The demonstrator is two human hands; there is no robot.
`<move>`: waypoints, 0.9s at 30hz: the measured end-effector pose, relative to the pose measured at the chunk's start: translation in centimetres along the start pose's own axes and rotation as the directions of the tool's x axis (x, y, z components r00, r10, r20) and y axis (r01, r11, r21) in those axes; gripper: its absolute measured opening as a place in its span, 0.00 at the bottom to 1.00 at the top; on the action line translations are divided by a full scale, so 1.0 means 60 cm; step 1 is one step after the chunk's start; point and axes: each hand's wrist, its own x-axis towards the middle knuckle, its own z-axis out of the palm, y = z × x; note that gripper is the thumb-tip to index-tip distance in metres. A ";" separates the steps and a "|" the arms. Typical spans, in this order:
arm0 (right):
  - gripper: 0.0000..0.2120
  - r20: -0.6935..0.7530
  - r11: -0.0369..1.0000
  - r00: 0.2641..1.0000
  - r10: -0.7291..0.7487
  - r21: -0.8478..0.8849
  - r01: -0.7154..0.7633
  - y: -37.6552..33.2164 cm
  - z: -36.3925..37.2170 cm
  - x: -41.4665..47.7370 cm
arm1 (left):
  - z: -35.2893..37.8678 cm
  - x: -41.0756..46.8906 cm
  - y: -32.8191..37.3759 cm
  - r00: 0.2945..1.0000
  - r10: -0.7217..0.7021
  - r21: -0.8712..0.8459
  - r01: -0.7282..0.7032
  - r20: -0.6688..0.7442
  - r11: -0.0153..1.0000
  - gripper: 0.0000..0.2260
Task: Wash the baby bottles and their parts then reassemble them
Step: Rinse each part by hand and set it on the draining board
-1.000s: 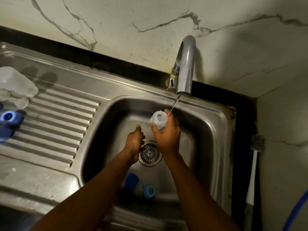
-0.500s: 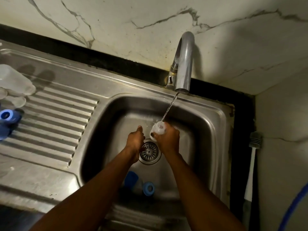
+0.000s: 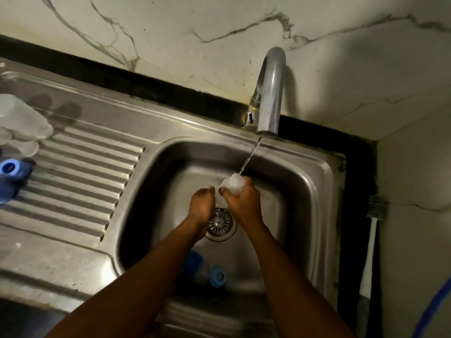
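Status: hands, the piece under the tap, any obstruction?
Right hand grips clear bottle part under tap stream. Left hand curled alongside, grip unclear. Blue parts in basin, clear of hands.

Beyond the drain (image 3: 220, 223), passage is blocked by the left hand (image 3: 201, 204) and the right hand (image 3: 241, 201), by which a clear part (image 3: 231, 183) is gripped. Blue parts (image 3: 218, 276) are lodged nearside, and room is left rightward.

I count one tap (image 3: 269, 93), one drain (image 3: 220, 223) and two hands above it, left hand (image 3: 201, 203) and right hand (image 3: 244, 201), with one clear piece (image 3: 233, 182) just beyond the drain. Nearer me than the drain: one blue cap (image 3: 195, 261), one blue ring (image 3: 218, 276), one clear part (image 3: 202, 273) between them. Far left of the drain: a second blue ring (image 3: 11, 167), one blue piece (image 3: 6, 189), one clear bottle (image 3: 22, 118) and about two small clear bits (image 3: 26, 147), blurred; right of the drain, one brush (image 3: 373, 230) and one blue hose (image 3: 436, 301).
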 end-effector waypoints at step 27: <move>0.15 0.310 0.972 0.929 -0.202 -0.053 0.229 -0.241 -0.146 -0.178 | -0.031 -0.293 0.079 0.796 0.586 -0.120 -0.574 0.153 0.810 0.20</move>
